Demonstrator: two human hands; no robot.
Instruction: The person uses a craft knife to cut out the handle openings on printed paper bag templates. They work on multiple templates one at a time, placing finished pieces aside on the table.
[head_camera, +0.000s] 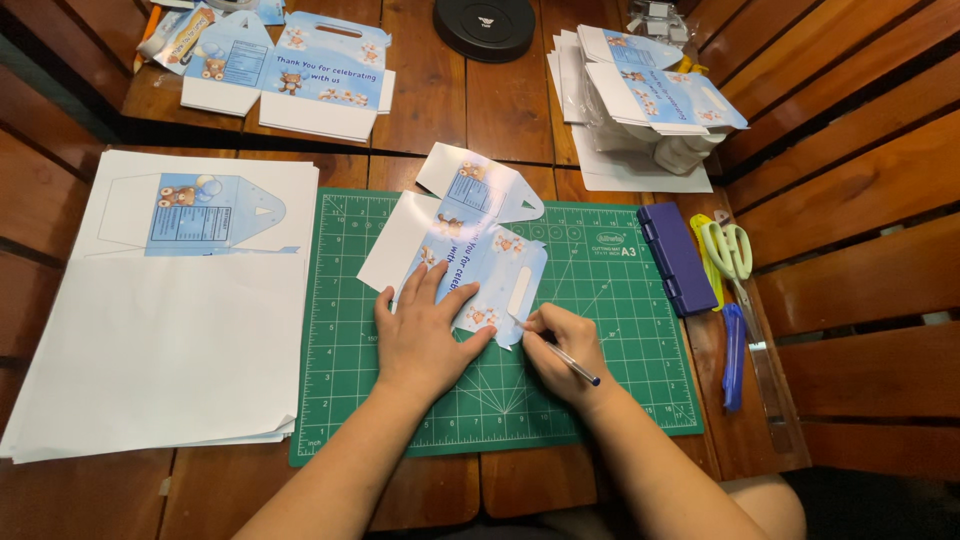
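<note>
Now left hand (425, 335) presses the cutout (470, 255) flat, right fingers (545, 325) gripping a pen (572, 364) at its edge.

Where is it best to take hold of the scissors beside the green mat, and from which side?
Take the scissors by their pale green handle loops, which lie at the far end, away from the person. The blades seem to point toward the near table edge, partly under a clear ruler, so a hand should probably come from above the loops.

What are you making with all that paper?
A person's left hand presses flat a blue printed paper box cutout with teddy bears on a green cutting mat. The right hand holds a thin silver craft knife at the cutout's lower edge. Finished cutouts and white sheets lie around; yellow-handled scissors rest on the right.
</note>
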